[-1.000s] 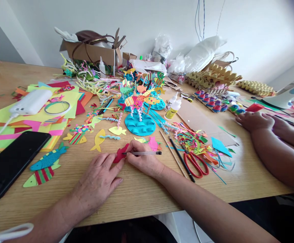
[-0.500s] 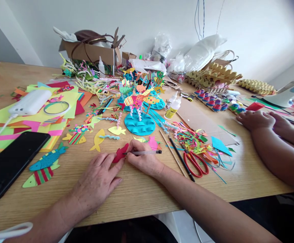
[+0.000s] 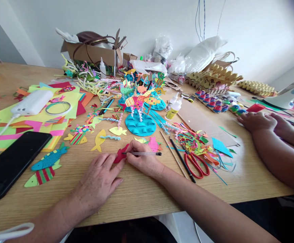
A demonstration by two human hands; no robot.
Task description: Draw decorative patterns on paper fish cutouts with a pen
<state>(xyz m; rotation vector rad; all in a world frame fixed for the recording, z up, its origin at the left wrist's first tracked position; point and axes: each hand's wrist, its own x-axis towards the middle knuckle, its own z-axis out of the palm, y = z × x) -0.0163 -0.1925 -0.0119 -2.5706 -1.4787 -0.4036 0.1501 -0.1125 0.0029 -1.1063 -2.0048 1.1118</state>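
Head view: left hand [image 3: 97, 182] lies flat, fingers spread, pinning a red paper fish [image 3: 120, 154] to the table [image 3: 141, 195]. Right hand [image 3: 143, 158] at 3 o'clock pinches a pen [image 3: 143, 153] on it. Red scissors [image 3: 196, 163] further toward 3.

Red scissors [image 3: 196, 164], black phone [image 3: 12, 162]

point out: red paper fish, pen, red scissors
red paper fish [image 3: 119, 155]: head view, on its red body left of the pen tip.
pen [image 3: 147, 153]: head view, mid barrel.
red scissors [image 3: 196, 166]: head view, on a handle loop.
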